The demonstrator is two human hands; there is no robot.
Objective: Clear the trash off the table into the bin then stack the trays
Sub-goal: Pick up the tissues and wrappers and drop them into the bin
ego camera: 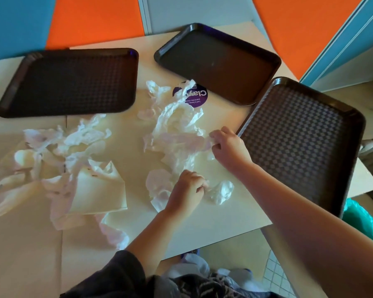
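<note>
Crumpled napkins [177, 130] and torn white paper lie scattered over the pale tabletop [213, 222], with both hands down among them near the middle. The left hand [186, 190] is curled, fingers bent under onto a pinkish-white napkin [157, 186] — it looks closed on the paper, though the fingertips are hidden beneath the knuckles. Just beside it, to the right, sits a small wad of clear plastic wrap [221, 191], touching or nearly touching that hand. The right hand [228, 147] reaches farther out, its fingers pinched on the near edge of the large crumpled napkin pile, right by the rim of the right tray [306, 145].

Three dark trays rest on the tabletop, none stacked: the left tray [69, 82] at the far left, the middle tray [218, 61] at the far centre, and the right tray hanging partly past the tabletop's right edge. A purple round sticker [195, 95] shows between the middle tray and the napkins, half covered by paper. More trash — a folded paper sheet [99, 190] and loose crumpled tissue [52, 151] — lies well to the left of both hands. A teal bin liner [362, 220] shows low at the right, below the right tray and apart from the hands.
</note>
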